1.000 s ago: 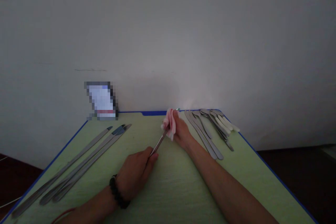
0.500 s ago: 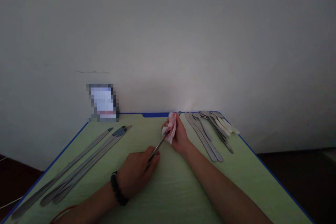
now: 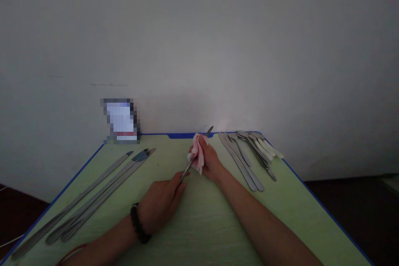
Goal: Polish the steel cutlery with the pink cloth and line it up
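Pink cloth [image 3: 197,153] is wrapped around a knife [image 3: 187,170] above the green table [image 3: 199,224], clasped by the right hand [image 3: 212,158], the near end being gripped by the left hand [image 3: 162,199]. More tip has just been bared, so the cloth appears to be worked along the metal. Room is left between long knives [image 3: 96,195] and cutlery [image 3: 258,149], up to the blue edge [image 3: 183,136].

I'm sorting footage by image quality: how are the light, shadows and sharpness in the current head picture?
Head view: dim overall, with a soft shadow on the wall beyond the pink cloth; head view: the screen at left is pixelated beyond reading; head view: the held knife shows no heavy motion blur at its tip.
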`<action>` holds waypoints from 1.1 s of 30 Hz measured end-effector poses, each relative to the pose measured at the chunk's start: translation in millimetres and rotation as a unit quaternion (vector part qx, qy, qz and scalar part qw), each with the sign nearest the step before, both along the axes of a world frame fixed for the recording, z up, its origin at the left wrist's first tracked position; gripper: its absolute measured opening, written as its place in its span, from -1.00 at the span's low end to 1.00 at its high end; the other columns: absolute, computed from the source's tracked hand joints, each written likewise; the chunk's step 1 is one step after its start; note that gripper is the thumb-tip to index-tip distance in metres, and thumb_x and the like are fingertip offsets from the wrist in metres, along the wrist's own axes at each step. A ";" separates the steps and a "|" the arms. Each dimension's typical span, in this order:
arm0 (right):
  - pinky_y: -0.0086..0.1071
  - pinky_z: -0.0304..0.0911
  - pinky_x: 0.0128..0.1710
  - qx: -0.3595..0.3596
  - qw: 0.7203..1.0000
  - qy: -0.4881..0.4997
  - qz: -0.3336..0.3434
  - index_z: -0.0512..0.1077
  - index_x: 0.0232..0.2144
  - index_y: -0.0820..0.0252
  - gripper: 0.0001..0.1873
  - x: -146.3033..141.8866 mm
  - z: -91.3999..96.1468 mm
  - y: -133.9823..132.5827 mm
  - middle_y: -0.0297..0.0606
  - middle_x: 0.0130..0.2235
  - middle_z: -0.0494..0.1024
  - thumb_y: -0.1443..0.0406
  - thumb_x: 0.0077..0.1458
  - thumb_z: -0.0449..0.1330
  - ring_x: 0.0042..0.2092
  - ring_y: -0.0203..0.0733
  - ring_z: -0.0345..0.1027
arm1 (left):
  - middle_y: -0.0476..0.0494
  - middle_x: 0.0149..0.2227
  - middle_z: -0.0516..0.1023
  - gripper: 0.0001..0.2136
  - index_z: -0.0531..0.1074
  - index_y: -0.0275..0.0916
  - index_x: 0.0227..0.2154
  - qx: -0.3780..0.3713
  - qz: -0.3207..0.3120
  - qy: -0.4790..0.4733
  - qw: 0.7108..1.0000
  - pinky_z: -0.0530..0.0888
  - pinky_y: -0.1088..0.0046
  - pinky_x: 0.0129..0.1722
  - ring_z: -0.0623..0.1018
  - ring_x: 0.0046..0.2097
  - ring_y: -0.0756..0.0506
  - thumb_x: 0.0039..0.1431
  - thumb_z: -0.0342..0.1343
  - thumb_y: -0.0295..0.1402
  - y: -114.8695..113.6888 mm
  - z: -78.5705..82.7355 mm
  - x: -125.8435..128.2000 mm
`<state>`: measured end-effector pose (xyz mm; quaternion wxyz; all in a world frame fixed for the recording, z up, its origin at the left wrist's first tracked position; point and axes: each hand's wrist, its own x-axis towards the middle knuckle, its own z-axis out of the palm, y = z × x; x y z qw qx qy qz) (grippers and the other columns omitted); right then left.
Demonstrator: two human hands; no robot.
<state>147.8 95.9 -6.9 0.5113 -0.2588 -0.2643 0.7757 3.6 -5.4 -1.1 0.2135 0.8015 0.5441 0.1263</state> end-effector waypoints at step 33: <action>-0.45 0.13 -0.62 0.073 0.976 -0.204 0.023 0.30 -0.64 0.21 -0.41 1.3 -5.9 -4.7 -0.37 -0.70 0.33 -0.21 -0.11 0.13 -0.64 -0.35 0.19 | 0.01 -0.53 0.39 -0.73 0.22 -0.17 -0.35 -0.004 -0.032 -0.107 0.994 0.23 0.47 -0.49 0.42 -0.51 -0.07 0.31 -0.27 -0.16 -3.4 3.5 -1.4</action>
